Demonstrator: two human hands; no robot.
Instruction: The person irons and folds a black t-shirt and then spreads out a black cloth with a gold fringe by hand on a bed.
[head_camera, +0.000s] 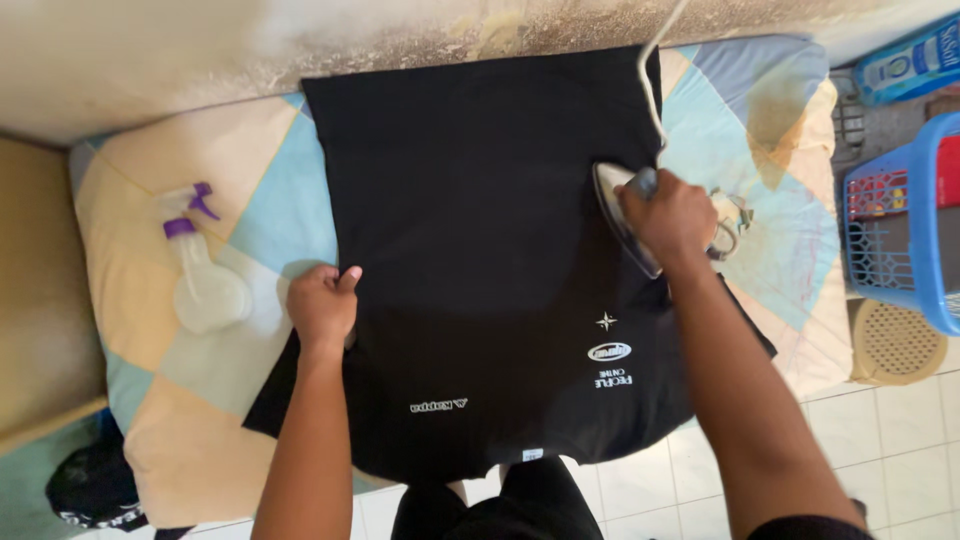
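Note:
A black T-shirt (480, 230) with small white prints near its collar lies spread flat over an ironing board (260, 180) with a pastel patchwork cover. My right hand (668, 215) grips the handle of a clothes iron (618, 205) that rests at the shirt's right edge, its white cord (650, 80) running up and away. My left hand (322, 303) presses down the shirt's left edge with curled fingers, near the sleeve.
A clear spray bottle (203, 270) with a purple nozzle lies on the board's left end. A blue plastic laundry basket (905, 215) stands at the right, with a round beige lid (895, 340) below it. White tiled floor (880, 440) lies beneath.

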